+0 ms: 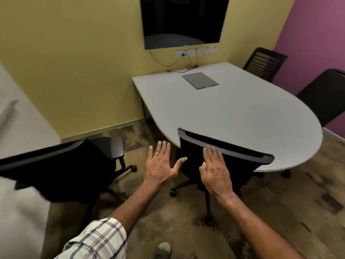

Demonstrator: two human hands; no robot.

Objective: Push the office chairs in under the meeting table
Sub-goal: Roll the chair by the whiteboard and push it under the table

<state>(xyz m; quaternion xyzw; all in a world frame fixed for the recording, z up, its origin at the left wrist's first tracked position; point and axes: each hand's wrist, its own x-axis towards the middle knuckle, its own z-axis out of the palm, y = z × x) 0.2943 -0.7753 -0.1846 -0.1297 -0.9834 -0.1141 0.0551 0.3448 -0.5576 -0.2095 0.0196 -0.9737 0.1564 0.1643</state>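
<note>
Patterned brown-and-beige carpet [177, 227] lies below both forearms, and a plaid sleeve [97, 240] covers the left upper arm at the bottom edge. The left hand [160, 165] is spread wide, fingers splayed and thumb out, holding nothing; a gold ring sits on one finger, and whether its thumb tip touches the chair beside it cannot be told. The right hand [214, 169] lies flat and open, fingers together, against the back of the near office chair [229, 157], fingertips up at its grey top rail.

That chair stands directly under the right hand, its back facing the person and its seat toward the meeting table [233, 113]; the top rail's long axis runs from upper left, just beyond the left hand's thumb, down to the right past the right hand. Its rail overlaps the table's rounded near edge, with castors on the carpet below the wrists.

Left of the left hand, a second office chair [61, 165] stands away from the table, blurred, its back angled toward the person.

Beyond both hands the white tabletop stretches to a yellow wall [74, 62], a grey panel [200, 80] set in it. Far right of the right hand, two more dark chairs [265, 64] stand against a purple wall [315, 34]. A dark screen [183, 19] hangs above, with cables dropping from sockets
</note>
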